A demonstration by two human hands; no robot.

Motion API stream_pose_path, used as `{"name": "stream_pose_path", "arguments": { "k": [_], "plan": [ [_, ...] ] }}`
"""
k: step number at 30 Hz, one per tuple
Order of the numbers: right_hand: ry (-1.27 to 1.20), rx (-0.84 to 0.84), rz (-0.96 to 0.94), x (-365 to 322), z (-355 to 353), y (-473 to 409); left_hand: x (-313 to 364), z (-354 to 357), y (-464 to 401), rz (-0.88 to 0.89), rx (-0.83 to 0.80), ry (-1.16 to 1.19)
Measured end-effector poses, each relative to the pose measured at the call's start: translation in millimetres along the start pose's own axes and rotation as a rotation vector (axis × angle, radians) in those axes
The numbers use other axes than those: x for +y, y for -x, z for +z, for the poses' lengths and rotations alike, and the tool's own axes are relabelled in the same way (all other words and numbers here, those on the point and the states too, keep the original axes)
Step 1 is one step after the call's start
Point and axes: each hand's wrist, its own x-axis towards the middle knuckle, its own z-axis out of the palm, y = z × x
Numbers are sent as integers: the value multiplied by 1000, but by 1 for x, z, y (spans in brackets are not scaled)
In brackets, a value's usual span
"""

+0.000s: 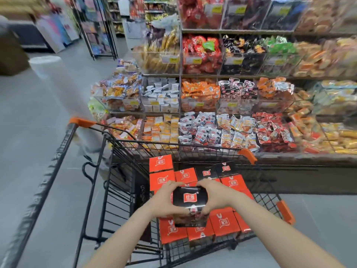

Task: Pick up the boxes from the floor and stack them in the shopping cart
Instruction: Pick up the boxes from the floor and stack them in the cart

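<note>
Two hands clamp one black box (190,200) above the shopping cart (119,171): the left hand (166,202) curls round its left edge, the right hand (215,198) round its right. Orange boxes (224,221) lie stacked inside the cart beneath it.

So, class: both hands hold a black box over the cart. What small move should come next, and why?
Probably lower the black box onto the orange boxes beneath it. The left hand and right hand grip its sides above the shopping cart, whose basket already holds stacked boxes.
</note>
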Motion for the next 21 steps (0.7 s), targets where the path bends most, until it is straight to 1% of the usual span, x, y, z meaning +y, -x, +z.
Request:
{"name": "stream_pose_path", "arguments": {
  "k": [4, 8, 10, 12, 17, 21],
  "plan": [
    [-78, 17, -9, 1, 3, -10, -57, -9, 15, -139, 51, 8],
    [-61, -36, -2, 3, 5, -10, -104, -2, 20, -208, -56, -116],
    [-56, -51, 0, 6, 8, -6, -110, 6, 19, -214, -130, -182],
    [-40, -58, 1, 8, 14, -1, -111, 13, 16, -215, -165, -225],
    [-33, -63, -5, 6, 45, -3, -121, 20, 12, -232, -195, -294],
    [-95, -76, -15, -2, 82, -34, -115, 21, 14, -235, -173, -346]
  ]
}}
